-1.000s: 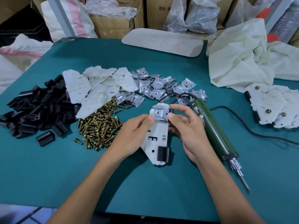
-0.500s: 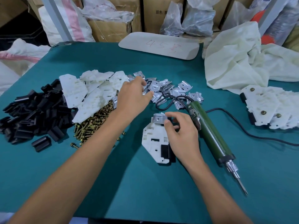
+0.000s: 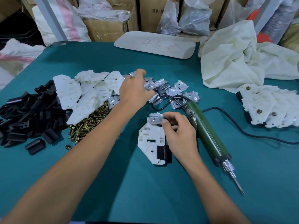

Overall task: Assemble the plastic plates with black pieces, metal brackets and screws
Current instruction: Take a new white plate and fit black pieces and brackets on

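Note:
A white plastic plate (image 3: 149,140) lies flat on the teal table, a black piece (image 3: 163,152) fitted at its near right edge and a metal bracket (image 3: 155,119) on its far end. My right hand (image 3: 178,133) rests on the plate's right side, thumb against the bracket. My left hand (image 3: 135,91) reaches over the heap of metal brackets (image 3: 171,89), fingers down among them; whether it grips one is hidden. Loose white plates (image 3: 85,94), black pieces (image 3: 27,113) and brass screws (image 3: 87,125) lie in heaps at the left.
A green electric screwdriver (image 3: 208,135) lies right of the plate, bit towards me, its black cable (image 3: 252,135) running off right. Finished assemblies (image 3: 268,107) are stacked at the right edge. A crumpled white cloth (image 3: 239,59), a beige board (image 3: 155,45), boxes and bags line the back.
The plate was held up in both hands, then laid on the table. My left hand let go and reached out to the bracket heap; my right hand stayed on the plate.

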